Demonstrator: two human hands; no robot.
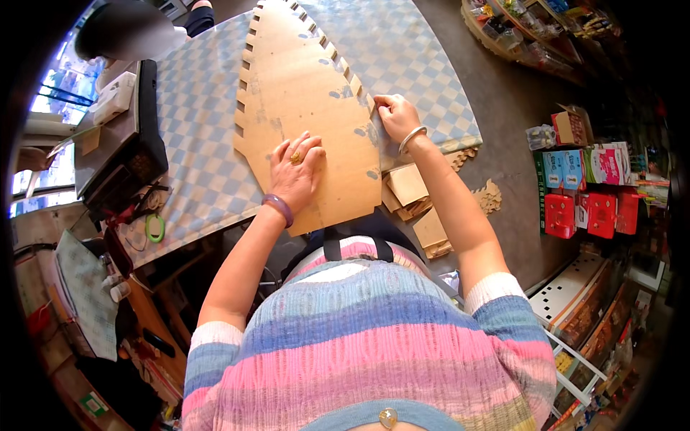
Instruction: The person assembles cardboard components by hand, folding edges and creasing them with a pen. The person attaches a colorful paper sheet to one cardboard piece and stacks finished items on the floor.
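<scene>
A large tan cardboard sheet (309, 108) with square notches along both long sides lies on the table and juts over its near edge. Bluish-grey smudges mark its surface. My left hand (296, 169) rests on the lower middle of the sheet, fingers a little bent and spread, with a ring and a purple bangle. At the sheet's right notched edge, my right hand (397, 117), wearing a silver bangle, is closed in a pinch on the cardboard. Its fingertips are partly hidden, so any small piece between them cannot be made out.
Under the sheet is a table with a blue-and-beige checked cover (194, 108). Stacked cardboard pieces (407, 184) sit by my right forearm, some with jagged edges. A dark monitor-like device (147, 122) stands at left; a person (126, 32) is beyond it. Shelves with red boxes (600, 215) line the right.
</scene>
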